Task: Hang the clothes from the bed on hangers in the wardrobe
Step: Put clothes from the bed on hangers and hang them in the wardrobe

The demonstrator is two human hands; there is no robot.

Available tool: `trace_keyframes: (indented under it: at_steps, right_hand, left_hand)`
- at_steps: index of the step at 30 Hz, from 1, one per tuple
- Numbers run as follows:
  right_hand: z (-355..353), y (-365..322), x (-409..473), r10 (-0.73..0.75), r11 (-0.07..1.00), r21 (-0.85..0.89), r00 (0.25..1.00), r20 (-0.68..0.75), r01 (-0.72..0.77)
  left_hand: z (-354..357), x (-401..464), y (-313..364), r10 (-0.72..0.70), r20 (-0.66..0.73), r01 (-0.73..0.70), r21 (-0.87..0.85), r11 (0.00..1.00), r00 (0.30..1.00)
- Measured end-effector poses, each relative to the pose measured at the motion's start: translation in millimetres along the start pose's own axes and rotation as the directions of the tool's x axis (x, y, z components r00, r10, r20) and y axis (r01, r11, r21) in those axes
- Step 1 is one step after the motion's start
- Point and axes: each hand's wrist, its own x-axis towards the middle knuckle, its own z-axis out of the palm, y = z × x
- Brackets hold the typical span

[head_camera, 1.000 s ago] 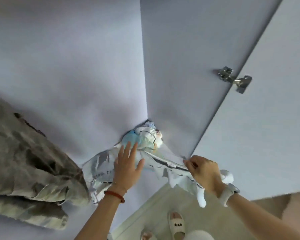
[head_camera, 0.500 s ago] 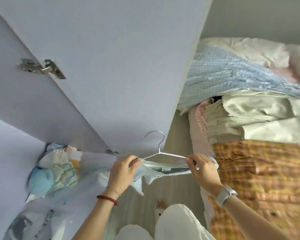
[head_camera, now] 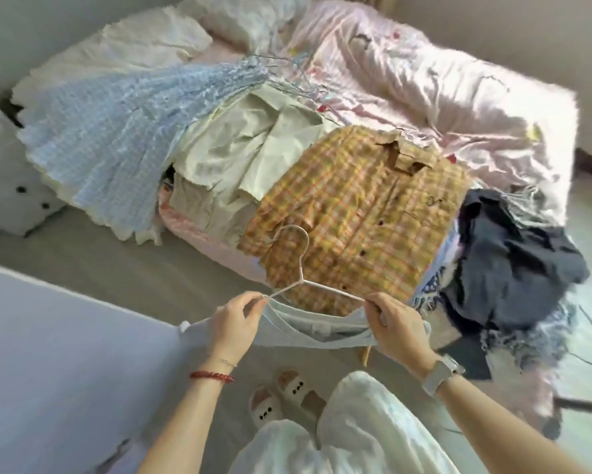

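A white wire hanger (head_camera: 299, 268) carries a pale blue-white garment (head_camera: 316, 331), held in front of me above the floor. My left hand (head_camera: 234, 325) pinches the hanger's left shoulder together with the cloth. My right hand (head_camera: 398, 325) grips the right shoulder the same way. Behind the hanger, on the bed (head_camera: 458, 107), lie a yellow plaid shirt (head_camera: 363, 213), a cream garment (head_camera: 239, 155), a light blue checked piece (head_camera: 116, 131) and a dark navy heap (head_camera: 513, 258). Several spare wire hangers (head_camera: 298, 80) lie further back on the bedding.
The white wardrobe door (head_camera: 65, 364) stands at the lower left, close to my left forearm. A white cushion with black dots (head_camera: 10, 186) sits at the far left. Grey floor runs between door and bed. My slippered feet (head_camera: 287, 398) are below.
My view swung from the wardrobe interior round to the bed. Both hands lifted the pale garment on its hanger out of the wardrobe bottom and now hold it at both shoulders.
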Motion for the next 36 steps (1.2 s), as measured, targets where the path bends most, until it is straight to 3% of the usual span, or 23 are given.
trace_keyframes:
  at_steps: [6, 11, 17, 21, 26, 30, 33, 36]
  right_hand:
    - [-51, 51, -51, 0.235, 0.959, -0.081, 0.923, -0.306, -0.272]
    - [-88, 103, -83, 0.377, 0.868, -0.095, 0.772, -0.512, -0.487]
    - [-148, 202, -59, 0.399, 0.820, -0.014, 0.589, -0.703, -0.573]
    - [-193, 294, -13, 0.380, 0.820, 0.014, 0.527, -0.760, -0.572]
    - [-227, 422, 53, 0.480, 0.783, 0.107, 0.487, -0.730, -0.612]
    - [-218, 507, 104, 0.599, 0.737, 0.195, 0.491, -0.633, -0.647]
    - [-185, 558, 130, 0.715, 0.651, 0.180, 0.516, -0.472, -0.737]
    - [-146, 598, 145, 0.778, 0.607, 0.160, 0.541, -0.320, -0.778]
  left_hand:
    - [69, 29, 74, 0.205, 0.291, -0.212, -0.007, 0.977, 0.935]
    - [130, 32, 145, 0.333, 0.484, -0.351, -0.056, 0.935, 0.809]
    - [211, 56, 251, 0.490, 0.521, -0.492, -0.147, 0.858, 0.699]
    - [277, 93, 333, 0.560, 0.472, -0.558, -0.160, 0.814, 0.681]
    - [392, 161, 417, 0.536, 0.383, -0.562, -0.050, 0.826, 0.753]
    - [474, 220, 444, 0.494, 0.354, -0.572, 0.158, 0.805, 0.794]
    - [514, 244, 432, 0.406, 0.425, -0.565, 0.374, 0.735, 0.809]
    - [543, 243, 393, 0.273, 0.584, -0.614, 0.532, 0.583, 0.765]
